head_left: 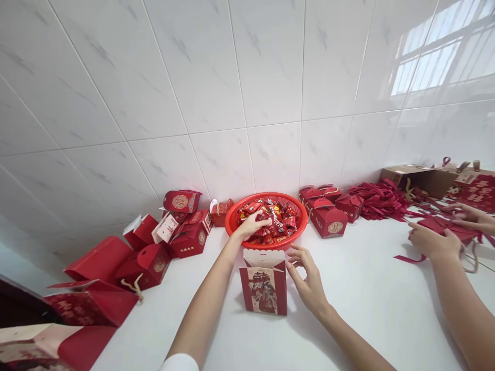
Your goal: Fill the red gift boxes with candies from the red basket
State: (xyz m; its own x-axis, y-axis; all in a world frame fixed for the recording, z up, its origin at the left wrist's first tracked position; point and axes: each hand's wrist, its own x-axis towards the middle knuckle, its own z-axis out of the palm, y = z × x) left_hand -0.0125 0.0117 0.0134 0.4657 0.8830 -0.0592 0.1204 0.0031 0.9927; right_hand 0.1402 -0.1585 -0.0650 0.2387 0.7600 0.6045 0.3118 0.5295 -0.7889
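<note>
My left hand (pixel 254 225) reaches into a red plastic basket (pixel 228 219) full of red-wrapped candies (pixel 276 229). Its fingers are closed on some wrapped candy, partly hidden among the pieces. In front of the basket stands an upright red and cream paper gift box (pixel 264 291) with its scalloped top open and a printed figure on its front. Beside the box's right edge is my right hand (pixel 309 278), its fingers curved and apart, holding nothing. Its thumb tip is close to the box; whether it touches, I cannot tell.
At left are several red gift boxes (pixel 189 239), some open. More closed boxes (pixel 328 219) stand right of the basket, beside a heap of dark red ribbons (pixel 379 200). At far right, another person's hands (pixel 435 239) handle a red box (pixel 444 226), near a cardboard carton (pixel 425 178). Behind is a tiled wall.
</note>
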